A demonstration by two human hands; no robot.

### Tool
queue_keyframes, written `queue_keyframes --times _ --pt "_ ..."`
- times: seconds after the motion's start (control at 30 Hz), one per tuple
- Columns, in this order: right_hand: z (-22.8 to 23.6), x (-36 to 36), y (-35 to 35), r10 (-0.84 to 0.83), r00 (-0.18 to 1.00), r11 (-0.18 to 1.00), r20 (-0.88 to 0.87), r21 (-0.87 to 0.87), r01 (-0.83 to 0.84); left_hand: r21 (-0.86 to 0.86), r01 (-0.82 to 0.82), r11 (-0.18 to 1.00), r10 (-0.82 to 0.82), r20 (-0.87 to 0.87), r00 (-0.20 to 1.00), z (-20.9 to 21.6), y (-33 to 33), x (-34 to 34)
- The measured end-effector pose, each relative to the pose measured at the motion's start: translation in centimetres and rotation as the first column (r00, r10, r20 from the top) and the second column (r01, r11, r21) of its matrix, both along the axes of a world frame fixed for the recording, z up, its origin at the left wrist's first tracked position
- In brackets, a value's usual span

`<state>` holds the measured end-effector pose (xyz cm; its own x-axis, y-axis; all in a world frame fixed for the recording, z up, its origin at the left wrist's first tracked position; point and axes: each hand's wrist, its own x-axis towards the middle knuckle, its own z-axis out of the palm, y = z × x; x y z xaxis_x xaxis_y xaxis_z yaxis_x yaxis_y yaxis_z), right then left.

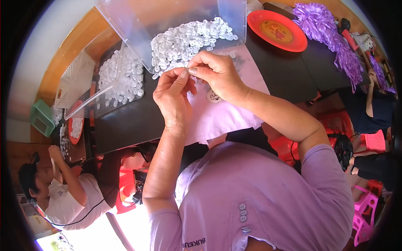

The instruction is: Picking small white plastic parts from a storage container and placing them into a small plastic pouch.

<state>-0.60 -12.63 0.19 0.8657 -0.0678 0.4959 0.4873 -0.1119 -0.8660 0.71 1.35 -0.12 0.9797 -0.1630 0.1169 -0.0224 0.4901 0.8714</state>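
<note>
My left hand (172,94) and my right hand (220,74) meet fingertip to fingertip above a pink cloth (217,115) on the dark table. Both are closed in a pinch. What lies between the fingertips is too small to make out. Just beyond them a clear plastic bin (125,31) lies with its open side toward me. A heap of small white oval pieces (188,39) spreads inside it and spills toward my fingers.
To the left, another clear container holds more white pieces (121,77). A red plate (276,30) and purple ribbon bundles (331,37) are at the far right. One person (71,188) sits at the left, another (368,108) at the right.
</note>
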Motion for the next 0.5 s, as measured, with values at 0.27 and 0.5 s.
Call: queue_keyframes --times 0.27,0.5 --pt "-0.1 0.2 -0.4 0.021 0.995 0.994 -0.095 -0.105 -0.031 0.016 -0.063 0.998 0.063 -0.018 0.998 -0.4 -0.2 -0.4" --pt "-0.9 0.8 -1.1 -0.083 0.986 0.937 0.144 -0.326 0.127 0.031 -0.084 0.996 0.083 0.015 0.996 -0.9 0.1 -0.1"
